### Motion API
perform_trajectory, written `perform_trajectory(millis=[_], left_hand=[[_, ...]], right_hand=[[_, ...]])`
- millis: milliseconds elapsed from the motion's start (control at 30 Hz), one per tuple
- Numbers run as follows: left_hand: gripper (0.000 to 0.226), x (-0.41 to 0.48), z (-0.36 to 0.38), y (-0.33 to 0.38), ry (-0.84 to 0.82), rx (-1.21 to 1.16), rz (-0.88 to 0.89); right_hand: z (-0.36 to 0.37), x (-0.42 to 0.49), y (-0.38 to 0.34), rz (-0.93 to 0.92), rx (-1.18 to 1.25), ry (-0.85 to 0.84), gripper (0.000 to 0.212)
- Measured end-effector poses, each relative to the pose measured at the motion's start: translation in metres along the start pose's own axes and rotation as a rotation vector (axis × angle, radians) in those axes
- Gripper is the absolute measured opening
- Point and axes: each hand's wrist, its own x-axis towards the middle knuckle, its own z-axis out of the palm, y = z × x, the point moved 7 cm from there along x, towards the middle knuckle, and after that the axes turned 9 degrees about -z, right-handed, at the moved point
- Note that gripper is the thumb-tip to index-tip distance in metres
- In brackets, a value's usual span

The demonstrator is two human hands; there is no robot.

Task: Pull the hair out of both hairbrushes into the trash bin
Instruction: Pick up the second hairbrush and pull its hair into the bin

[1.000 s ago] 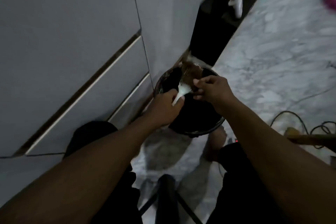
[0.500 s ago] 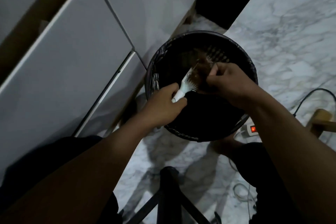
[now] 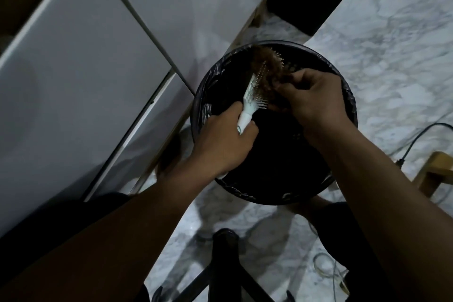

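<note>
A round black trash bin [image 3: 348,95] with a black liner stands on the marble floor below me. Over its mouth my left hand [image 3: 223,144] grips the white handle of a hairbrush [image 3: 250,103], bristles turned to the right. A clump of brown hair [image 3: 266,66] covers the brush head. My right hand [image 3: 316,98] pinches that hair at the brush's right side, partly lifted off the bristles. Only one hairbrush is in view.
White cabinet doors [image 3: 85,81] rise at the left, close to the bin. A black cable [image 3: 416,140] and a wooden piece [image 3: 436,171] lie at the right on the marble floor [image 3: 392,44]. A black stool leg [image 3: 224,262] stands below between my legs.
The view has tilted down and closed in on the bin. My right hand has dug into the hair clump and pulled it rightward off the bristles; my left hand keeps holding the handle.
</note>
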Motion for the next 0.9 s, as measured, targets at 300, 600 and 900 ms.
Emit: perform_trajectory(millis=[300, 600, 900], left_hand=[[0.023, 0.003, -0.002, -0.002, 0.013, 0.065, -0.024], [0.020, -0.005, 0.003, 0.006, 0.026, 0.222, 0.029], [0.019, 0.000, 0.001, 0.010, 0.048, 0.207, 0.066]], right_hand=[[0.003, -0.005, 0.010, 0.259, 0.406, 0.081, 0.019], [-0.002, -0.005, -0.005, -0.152, -0.247, 0.059, 0.037], [-0.013, -0.001, 0.005, 0.034, 0.089, 0.147, 0.011]])
